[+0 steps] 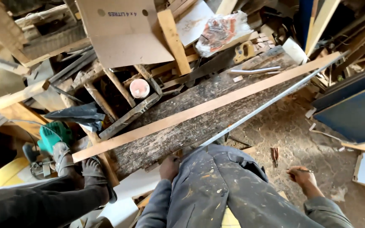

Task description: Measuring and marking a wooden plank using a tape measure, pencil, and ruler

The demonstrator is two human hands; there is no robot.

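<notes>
At the far left a green power tool (52,136) sits low among offcuts, just beside another person's grey sandalled foot (93,169) and dark trouser leg. Behind it, loose timber, a sheet of black plastic (77,114) and a brown cardboard flap (123,31) pile up over a cluttered heap, with a pinkish round lid (139,88) lying among the sticks. A worn, dark workbench top (178,131) runs diagonally up to the right; a long pale wooden strip (216,104) lies flat along it, and a thin metal rail (271,101) follows the bench's near edge. The left hand (169,166) rests at that near edge, fingers curled; whether it grips anything I cannot tell. Paint-spattered grey trousers fill the lower middle. The right hand (303,175) hangs over the sawdust-strewn floor (300,135), closed around a pencil (300,170). Blue panels (355,109) lean at the right.
</notes>
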